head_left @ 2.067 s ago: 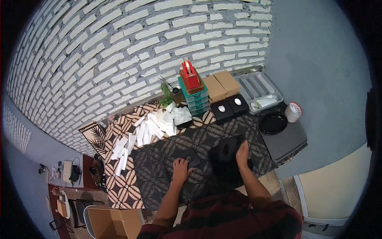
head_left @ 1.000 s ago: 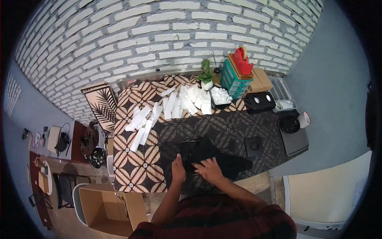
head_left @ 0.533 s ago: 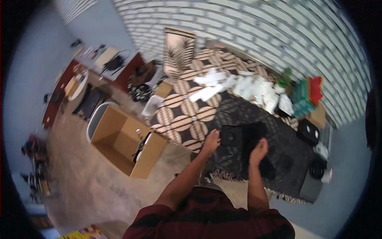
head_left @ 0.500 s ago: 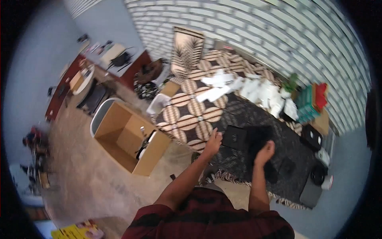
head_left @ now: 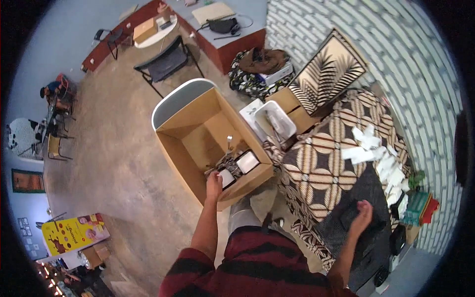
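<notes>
My left hand (head_left: 214,187) reaches over the near side of an open cardboard box (head_left: 190,184). Its fingers are beside a small white-topped dark item (head_left: 226,179), and whether they grip it cannot be made out. A second white-topped item (head_left: 247,162) lies in the box, next to dark tangled things (head_left: 228,165) and a small shiny metal piece (head_left: 229,139). To the right, my right hand (head_left: 362,218) hovers over a dark mat (head_left: 329,228), fingers loosely apart and nothing seen in them. Flat black things on the mat are partly hidden by that hand.
The mat lies on a brown patterned cloth (head_left: 311,173) with white strips (head_left: 365,151) towards the wall. A white plastic tub (head_left: 275,120) stands just beyond the box. A grey-white oval rim (head_left: 166,106) shows behind it, and a folding chair (head_left: 170,62) stands farther back.
The view has swung left. My left hand has gone from above the cloth and mat to inside the box, while my right hand stays over the mat.
</notes>
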Demonstrator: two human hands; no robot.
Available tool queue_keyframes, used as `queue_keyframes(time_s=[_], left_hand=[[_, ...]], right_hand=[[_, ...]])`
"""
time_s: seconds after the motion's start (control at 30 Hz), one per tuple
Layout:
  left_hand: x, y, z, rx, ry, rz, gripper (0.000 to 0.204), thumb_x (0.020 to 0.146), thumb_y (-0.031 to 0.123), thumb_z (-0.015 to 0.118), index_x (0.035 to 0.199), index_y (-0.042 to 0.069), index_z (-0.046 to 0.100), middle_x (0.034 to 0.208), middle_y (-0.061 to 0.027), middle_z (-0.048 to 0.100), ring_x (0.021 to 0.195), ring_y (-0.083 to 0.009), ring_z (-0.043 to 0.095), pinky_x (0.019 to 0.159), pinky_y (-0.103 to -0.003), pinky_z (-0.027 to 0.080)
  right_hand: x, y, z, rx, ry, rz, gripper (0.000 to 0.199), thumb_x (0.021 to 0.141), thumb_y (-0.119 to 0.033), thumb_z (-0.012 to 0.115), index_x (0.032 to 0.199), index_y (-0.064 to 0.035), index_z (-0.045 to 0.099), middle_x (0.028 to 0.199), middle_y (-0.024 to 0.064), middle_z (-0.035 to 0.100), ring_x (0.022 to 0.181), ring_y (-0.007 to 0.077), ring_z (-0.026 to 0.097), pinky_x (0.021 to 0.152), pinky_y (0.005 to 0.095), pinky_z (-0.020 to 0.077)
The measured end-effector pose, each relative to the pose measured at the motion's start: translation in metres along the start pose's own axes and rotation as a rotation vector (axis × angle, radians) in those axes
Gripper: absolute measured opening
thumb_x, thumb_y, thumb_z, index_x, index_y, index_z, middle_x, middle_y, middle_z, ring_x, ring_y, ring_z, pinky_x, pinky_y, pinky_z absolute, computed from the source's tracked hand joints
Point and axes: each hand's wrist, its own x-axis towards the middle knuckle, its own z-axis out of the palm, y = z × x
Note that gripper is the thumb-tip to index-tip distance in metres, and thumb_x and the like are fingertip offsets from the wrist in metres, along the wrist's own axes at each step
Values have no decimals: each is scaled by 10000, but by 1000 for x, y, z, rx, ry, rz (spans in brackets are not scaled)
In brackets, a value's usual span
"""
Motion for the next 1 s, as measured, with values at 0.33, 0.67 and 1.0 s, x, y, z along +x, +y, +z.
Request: queue_keyframes(time_s=[0.33, 0.67, 1.0], left_hand=[[43, -218, 43, -42, -87, -407, 755, 782, 127, 643, 1464, 43, 329, 1359, -295, 513, 1242, -433, 524, 1078, -462, 398], [62, -177, 81, -254, -25, -741, 727, 798, 103, 660, 1452, 71, 346, 1340, -251, 538, 1252, -403, 519, 1058, -448, 400], [85, -154, 79, -258, -71, -682, 586, 846, 119, 581, 1419, 50, 484, 1364, -247, 545, 1252, -371, 540, 1069, -415, 402]], right_hand=[[-125, -90, 416, -71, -1268, -60, 253, 959, -168, 568, 1134, 6, 623, 1045, 226, 653, 928, 319, 656, 863, 406, 508], [-134, 51, 574, -1070, -1271, 19, 1082, 755, -499, 798, 1559, -158, 160, 1523, 346, 256, 1406, 505, 280, 1114, 595, 294], [-156, 74, 586, -1050, -1071, -4, 1023, 647, -506, 860, 1487, -205, 361, 1540, 310, 191, 1400, 514, 233, 1144, 620, 170]])
